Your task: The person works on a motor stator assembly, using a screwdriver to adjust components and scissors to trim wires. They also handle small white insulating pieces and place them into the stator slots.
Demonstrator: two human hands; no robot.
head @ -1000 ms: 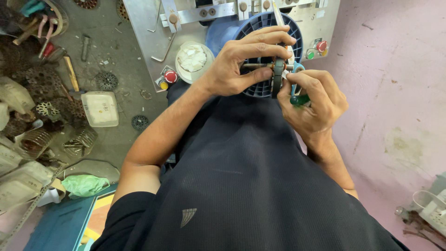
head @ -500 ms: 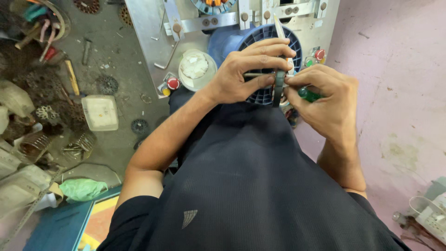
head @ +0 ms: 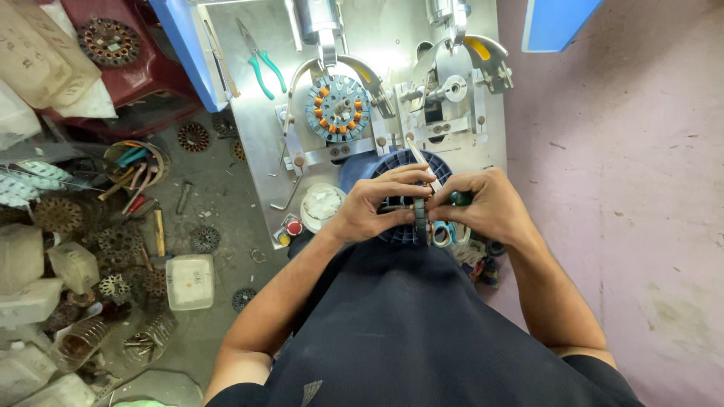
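My left hand [head: 373,209] and my right hand [head: 486,207] meet over a round blue slotted disc [head: 385,167] in front of my dark shirt. The left fingers pinch a small dark part [head: 419,215] from the left. My right hand touches the same part and carries small scissors with blue-green handles [head: 445,234] hanging below its fingers. A thin pale rod [head: 421,160] sticks up and away between the hands. Most of the small part is hidden by fingers.
Behind the hands stands a metal winding machine [head: 264,128] with a blue stator with orange coils [head: 337,108], green-handled pliers [head: 262,59], a red button [head: 294,227] and a white round tub [head: 320,205]. On the floor at left lie a white box [head: 190,281], several stators and tools. A pink wall [head: 626,188] is at right.
The view has tilted up, so more of the winding machine shows. Both hands stay together on the small part, now lower in the picture, with the fingers drawn closer.
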